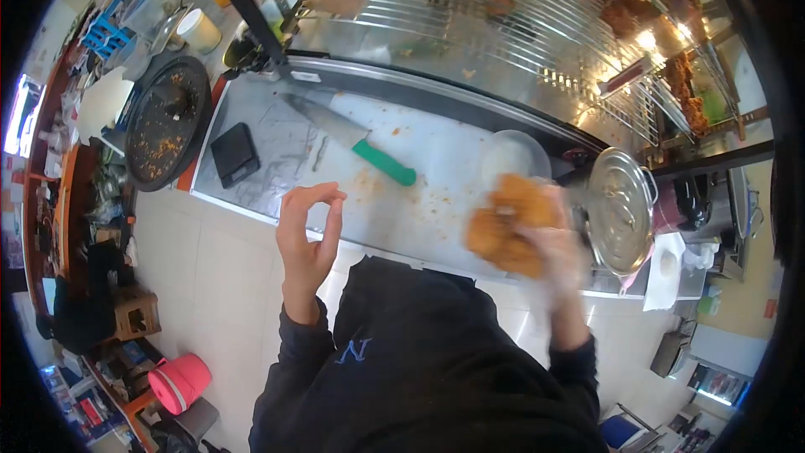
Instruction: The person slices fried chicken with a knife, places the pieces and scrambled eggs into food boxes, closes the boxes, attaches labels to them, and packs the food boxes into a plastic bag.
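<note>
Head view: right hand [553, 252] grips a golden-brown fried piece [495, 235], held above the right part of the tabletop [281, 138], toward its near edge. Both are blurred; can't tell one piece from two, nor exact finger placement. The left hand [303, 253] is empty, loosely curled, thumb and forefinger tips close together, by the near edge, left of middle.

My read: step in hand is handling the piece, so grip matters most. Crust looks rough and probably flakes; hold firm, don't squeeze. Piece looks wide for one hand, so support the free side with the left if it sags. Work over the white board [449, 147], where crumbs [432, 201] lie, so bits drop there and not past the near edge.

Watch clearance: clear bowl [524, 151] sits just beyond the piece, toward the far edge; round steel lid [620, 210] is just beside the right hand, toward the right end. Either could get knocked. Knife [345, 130] points at the far left corner, green handle [383, 162] toward the middle; route the left hand clear of the blade.
</note>
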Demonstrator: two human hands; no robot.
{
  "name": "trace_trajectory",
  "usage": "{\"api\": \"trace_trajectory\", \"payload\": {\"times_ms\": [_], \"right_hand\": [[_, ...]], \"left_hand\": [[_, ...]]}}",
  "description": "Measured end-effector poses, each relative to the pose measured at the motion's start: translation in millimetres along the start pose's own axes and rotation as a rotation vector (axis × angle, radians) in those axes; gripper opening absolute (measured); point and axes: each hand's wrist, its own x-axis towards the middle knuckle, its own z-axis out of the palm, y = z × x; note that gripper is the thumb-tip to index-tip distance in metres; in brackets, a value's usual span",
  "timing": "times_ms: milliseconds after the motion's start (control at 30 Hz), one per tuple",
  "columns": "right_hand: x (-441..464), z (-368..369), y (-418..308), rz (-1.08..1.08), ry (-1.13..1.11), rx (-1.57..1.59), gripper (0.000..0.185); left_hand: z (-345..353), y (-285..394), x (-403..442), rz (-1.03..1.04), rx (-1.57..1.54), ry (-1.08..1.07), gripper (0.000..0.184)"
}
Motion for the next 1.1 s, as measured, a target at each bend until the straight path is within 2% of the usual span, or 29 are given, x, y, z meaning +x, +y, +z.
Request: {"api": "trace_trajectory", "payload": {"times_ms": [67,133,233,333,400,467,533,600,667,733,800,900,1000,1067,1100], "right_hand": [[30,57,62,-0.058,-0.209,-0.027,0.044],[64,108,124,-0.224,-0.287,-0.332,0.046],[81,156,152,-0.492,-0.370,-0.704,0.048],[83,156,133,-0.699,-0.219,-0.800,0.047],[92,137,112,-0.738,-0.145,-0.820,0.045],[113,117,118,-0.569,0.072,-0.647,0.046],[128,106,103,-0.442,0.205,-0.933,0.050],[140,102,109,-0.565,0.241,-1.408,0.052],[146,112,101,-0.726,0.193,-1.591,0.054],[138,150,81,-0.906,0.063,-1.458,0.056],[136,183,108,-0.740,-0.271,-1.230,0.048],[165,208,141,-0.590,-0.427,-1.412,0.043],[154,189,117,-0.546,-0.416,-1.245,0.037],[121,165,78,-0.383,-0.412,-1.087,0.032],[101,149,73,-0.356,-0.375,-1.137,0.028]], "left_hand": [[-16,-18,-5,-0.041,0.026,-0.002,0.023],[-28,-34,-14,-0.083,0.055,-0.005,0.024],[-41,-51,-28,-0.129,0.161,-0.091,0.026],[-49,-59,-38,-0.206,0.165,-0.152,0.027],[-51,-69,-44,-0.225,0.150,-0.216,0.033],[-50,-72,-43,-0.228,0.151,-0.273,0.036],[-47,-80,-41,-0.221,0.156,-0.407,0.051],[-33,-80,-34,-0.164,0.236,-0.494,0.062],[-17,-92,-32,-0.113,0.244,-0.564,0.074],[-3,-106,-37,-0.097,0.257,-0.617,0.082],[10,-118,-43,-0.099,0.271,-0.644,0.088],[16,-120,-47,-0.126,0.290,-0.568,0.082],[28,-118,-68,-0.197,0.305,-0.446,0.079],[38,-107,-75,-0.254,0.323,-0.399,0.080],[45,-97,-75,-0.297,0.331,-0.397,0.081]]}}
